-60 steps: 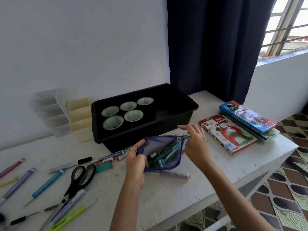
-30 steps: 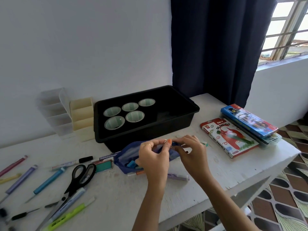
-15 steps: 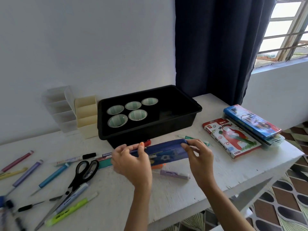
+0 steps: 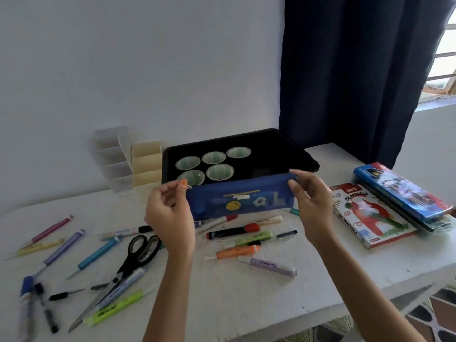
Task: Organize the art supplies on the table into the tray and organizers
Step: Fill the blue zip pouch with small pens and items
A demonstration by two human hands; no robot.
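Observation:
A blue mesh pencil pouch [image 4: 240, 198] hangs stretched above the white table [image 4: 246, 297], in front of the black tray [image 4: 306, 159]. My left hand [image 4: 170, 215] pinches its left end at the zipper pull. My right hand [image 4: 312, 206] pinches its right top corner. Several markers lie loose on the table under the pouch, among them a black and red one [image 4: 233, 232], an orange one [image 4: 234, 253] and a lilac one [image 4: 267, 265]. The tray holds several paper cups [image 4: 213, 157].
A clear organizer [image 4: 112, 156] and a cream organizer [image 4: 146, 162] stand left of the tray. Scissors [image 4: 128, 267] and more pens [image 4: 64, 248] lie scattered at the left. An oil pastels box [image 4: 370, 218] and a blue case [image 4: 399, 191] sit at the right near the table edge.
Both hands have lifted the pouch off the table and stretched it out lengthwise. Markers that were inside it two seconds ago now lie on the table beneath it.

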